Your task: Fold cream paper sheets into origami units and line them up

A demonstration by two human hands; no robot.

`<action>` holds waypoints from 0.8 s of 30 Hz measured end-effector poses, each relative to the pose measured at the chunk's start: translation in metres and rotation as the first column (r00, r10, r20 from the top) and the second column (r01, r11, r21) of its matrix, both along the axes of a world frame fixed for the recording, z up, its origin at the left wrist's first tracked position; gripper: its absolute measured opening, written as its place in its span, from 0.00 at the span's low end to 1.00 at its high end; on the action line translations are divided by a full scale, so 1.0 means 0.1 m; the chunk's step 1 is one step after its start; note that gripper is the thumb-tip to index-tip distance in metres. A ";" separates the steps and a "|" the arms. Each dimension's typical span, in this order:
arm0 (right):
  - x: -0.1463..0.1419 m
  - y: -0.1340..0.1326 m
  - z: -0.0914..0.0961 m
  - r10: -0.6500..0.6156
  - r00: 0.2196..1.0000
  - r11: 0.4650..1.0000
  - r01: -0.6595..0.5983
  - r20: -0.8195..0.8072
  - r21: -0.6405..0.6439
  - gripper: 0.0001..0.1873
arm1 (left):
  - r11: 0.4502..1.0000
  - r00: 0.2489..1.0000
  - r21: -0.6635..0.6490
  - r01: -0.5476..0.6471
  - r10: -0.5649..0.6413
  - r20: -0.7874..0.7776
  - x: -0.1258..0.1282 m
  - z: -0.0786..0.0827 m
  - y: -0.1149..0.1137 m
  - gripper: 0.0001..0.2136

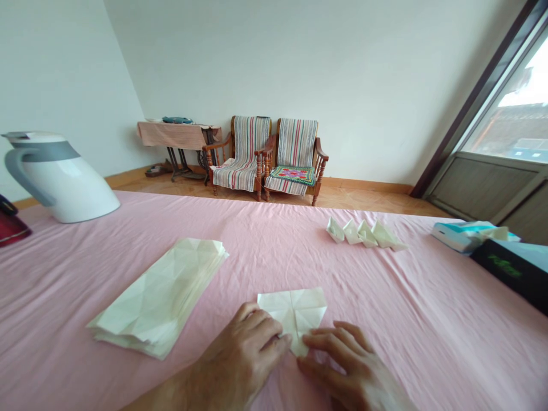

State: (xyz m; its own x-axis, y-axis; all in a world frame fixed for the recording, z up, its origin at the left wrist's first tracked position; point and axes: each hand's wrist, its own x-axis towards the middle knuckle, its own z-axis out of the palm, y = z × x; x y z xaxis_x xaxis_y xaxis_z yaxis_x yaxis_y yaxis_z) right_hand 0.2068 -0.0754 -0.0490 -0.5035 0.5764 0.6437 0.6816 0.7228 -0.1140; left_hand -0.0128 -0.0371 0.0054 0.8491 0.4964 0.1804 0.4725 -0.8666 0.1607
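A cream sheet of folded paper (295, 308), creased in a star pattern, lies on the pink tablecloth in front of me. Its near corners are folded in toward a narrow end. My left hand (246, 348) grips the paper's near left edge with thumb and fingers. On the near right side, my right hand (342, 359) pinches the edge between thumb and forefinger, its other fingers curled loosely. To the left rests a stack of creased paper sheets (158, 291). Several folded paper pieces (362, 233) stand in a row beyond my right hand.
A white and grey jug (72, 182) stands at the left, beside a red object (12, 222) cut off by the frame. A tissue pack (460, 234) and a black box (509, 271) lie at the right. Past the table are two wooden chairs (261, 151) and a cloth-covered stand (177, 136).
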 end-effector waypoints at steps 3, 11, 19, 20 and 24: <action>0.03 0.00 0.03 -0.011 0.997 0.997 0.005 -0.079 -0.081 0.15 | 0.997 0.997 0.073 0.035 -0.030 -0.064 -0.01 0.06 -0.02 0.12; 0.02 -0.07 0.26 -0.048 0.987 0.966 0.005 -0.157 -0.260 0.15 | 0.995 0.985 -0.013 0.096 -0.097 -0.143 -0.03 0.12 -0.02 0.13; 0.05 -0.01 0.20 0.029 0.982 0.936 -0.093 -0.189 -0.338 0.17 | 0.988 0.995 -0.120 0.095 -0.097 -0.012 -0.04 0.10 -0.01 0.11; 0.05 -0.01 0.16 0.023 0.977 0.937 -0.095 -0.212 -0.336 0.17 | 0.986 0.996 -0.141 0.090 -0.089 0.014 -0.03 0.10 -0.01 0.10; 0.03 -0.01 0.07 0.006 0.962 0.940 -0.098 -0.272 -0.327 0.18 | 0.985 0.990 -0.159 0.064 -0.043 0.132 0.01 0.03 0.05 0.07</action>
State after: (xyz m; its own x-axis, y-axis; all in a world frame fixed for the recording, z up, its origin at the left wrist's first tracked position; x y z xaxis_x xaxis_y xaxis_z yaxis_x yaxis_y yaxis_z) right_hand 0.2101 -0.0765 -0.0417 -0.3776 0.7587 0.5309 0.5559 0.6442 -0.5253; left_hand -0.0118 -0.0322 0.0084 0.8505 0.4824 0.2096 0.3928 -0.8476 0.3568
